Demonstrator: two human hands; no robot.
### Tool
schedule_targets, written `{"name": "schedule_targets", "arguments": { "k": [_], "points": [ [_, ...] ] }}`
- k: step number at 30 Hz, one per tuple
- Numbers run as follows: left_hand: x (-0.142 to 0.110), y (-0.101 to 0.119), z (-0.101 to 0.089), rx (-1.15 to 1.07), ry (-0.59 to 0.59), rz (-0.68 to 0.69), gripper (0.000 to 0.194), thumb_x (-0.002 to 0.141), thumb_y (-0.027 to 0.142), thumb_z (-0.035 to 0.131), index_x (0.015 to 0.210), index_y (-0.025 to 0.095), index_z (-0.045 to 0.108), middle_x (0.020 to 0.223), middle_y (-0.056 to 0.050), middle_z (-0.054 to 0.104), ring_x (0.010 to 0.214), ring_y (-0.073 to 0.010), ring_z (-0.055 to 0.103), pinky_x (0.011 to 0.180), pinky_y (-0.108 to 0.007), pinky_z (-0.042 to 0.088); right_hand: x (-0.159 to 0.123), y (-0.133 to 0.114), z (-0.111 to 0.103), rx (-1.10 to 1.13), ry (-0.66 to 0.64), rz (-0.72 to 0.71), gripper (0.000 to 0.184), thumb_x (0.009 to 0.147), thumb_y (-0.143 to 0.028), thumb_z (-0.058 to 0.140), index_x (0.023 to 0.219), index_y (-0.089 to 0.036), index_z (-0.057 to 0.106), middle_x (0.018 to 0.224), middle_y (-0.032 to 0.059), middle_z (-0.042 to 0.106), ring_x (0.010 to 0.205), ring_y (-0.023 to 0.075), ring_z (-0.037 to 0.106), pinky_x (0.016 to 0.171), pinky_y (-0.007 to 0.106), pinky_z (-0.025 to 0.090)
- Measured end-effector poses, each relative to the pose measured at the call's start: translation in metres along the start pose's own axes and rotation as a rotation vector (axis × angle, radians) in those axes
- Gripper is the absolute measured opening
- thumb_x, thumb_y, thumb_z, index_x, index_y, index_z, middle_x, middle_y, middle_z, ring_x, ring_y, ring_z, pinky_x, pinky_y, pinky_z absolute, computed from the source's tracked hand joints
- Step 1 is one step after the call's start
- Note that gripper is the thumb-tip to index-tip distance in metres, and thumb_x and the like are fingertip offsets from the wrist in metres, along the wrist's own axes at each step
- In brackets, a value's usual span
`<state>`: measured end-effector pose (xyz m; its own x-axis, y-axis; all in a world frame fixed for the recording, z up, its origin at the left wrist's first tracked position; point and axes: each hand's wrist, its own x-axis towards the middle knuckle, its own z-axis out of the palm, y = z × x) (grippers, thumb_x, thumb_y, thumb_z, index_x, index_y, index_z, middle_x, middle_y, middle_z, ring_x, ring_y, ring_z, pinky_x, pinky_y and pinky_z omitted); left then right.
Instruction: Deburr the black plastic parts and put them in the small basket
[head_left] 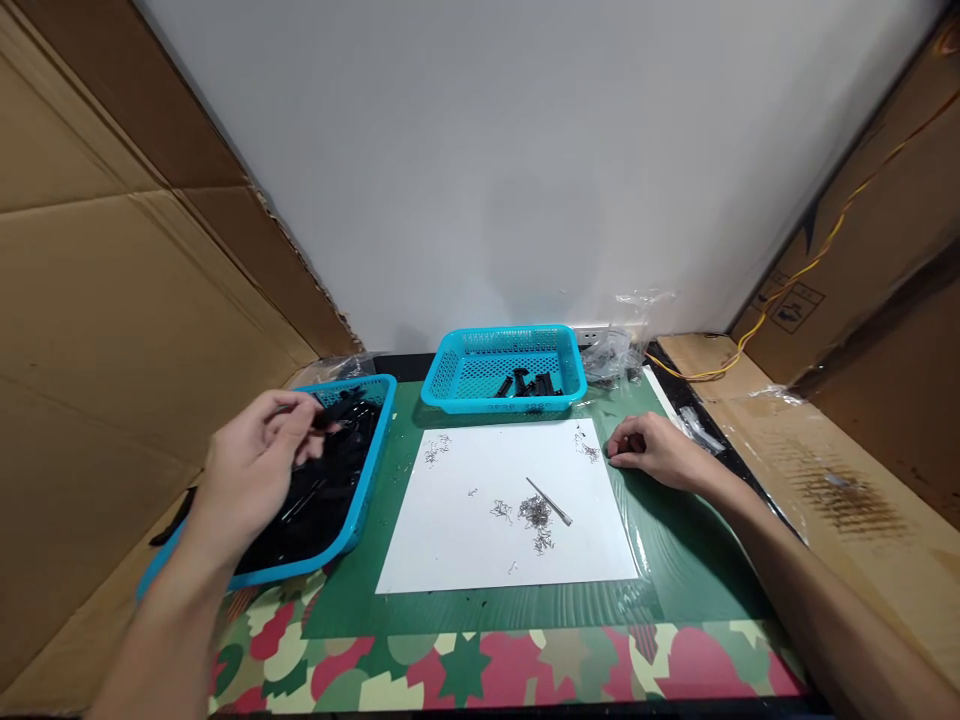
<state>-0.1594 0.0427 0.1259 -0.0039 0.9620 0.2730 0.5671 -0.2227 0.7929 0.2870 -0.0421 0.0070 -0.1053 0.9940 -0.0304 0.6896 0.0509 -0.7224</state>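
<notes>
Currently, left hand (251,458): we're pinching a black piece (343,407) over the turquoise basket (374,467), nine o'clock of white paper (472,545).
Right hand (649,448): curling, two o'clock; we can't tell if gripping.

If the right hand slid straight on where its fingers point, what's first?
The right hand would likely meet the white sheet at its right edge, then small wire pieces; its height is unclear.

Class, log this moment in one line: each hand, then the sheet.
Left hand: holds black piece over left basket | Right hand: beside white sheet | Sheet: small wire bits, slim metal tool
</notes>
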Motion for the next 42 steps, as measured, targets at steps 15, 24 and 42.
{"name": "schedule_targets", "arguments": {
  "k": [15,24,42],
  "points": [
    [-0.055,0.036,0.156,-0.215,-0.613,0.179,0.025,0.102,0.045,0.062,0.103,0.02,0.066,0.091,-0.002,0.065,0.081,-0.0158,0.059,0.073,-0.028,0.046,-0.008,-0.018,-0.006,0.538,0.048,-0.067,0.028,0.09,-0.046,0.073,0.086,-0.02,0.062,0.076,0.001,0.065,0.07,0.0167,0.061,0.054,0.027,0.05],
    [-0.123,0.053,0.174,0.399,-0.812,0.807,0.039,0.093,0.049,0.075,0.114,0.018,0.064,0.109,-0.009,0.065,0.097,-0.0282,0.062,0.081,-0.039,0.047,-0.006,-0.016,-0.003,0.542,0.078,-0.057,0.026,0.086,-0.044,0.078,0.086,-0.018,0.074,0.075,0.0014,0.07,0.059,0.0136,0.062,0.061,0.031,0.055],
    [-0.059,0.045,0.154,-0.318,-0.4,0.152,0.041,0.107,0.054,0.049,0.086,0.02,0.055,0.065,0.002,0.063,0.048,-0.0097,0.049,0.046,-0.022,0.034,-0.009,-0.014,-0.003,0.715,0.1,-0.015,0.03,0.082,-0.046,0.083,0.091,-0.019,0.073,0.077,0.0016,0.071,0.062,0.0163,0.069,0.061,0.033,0.06]
  ]
}}
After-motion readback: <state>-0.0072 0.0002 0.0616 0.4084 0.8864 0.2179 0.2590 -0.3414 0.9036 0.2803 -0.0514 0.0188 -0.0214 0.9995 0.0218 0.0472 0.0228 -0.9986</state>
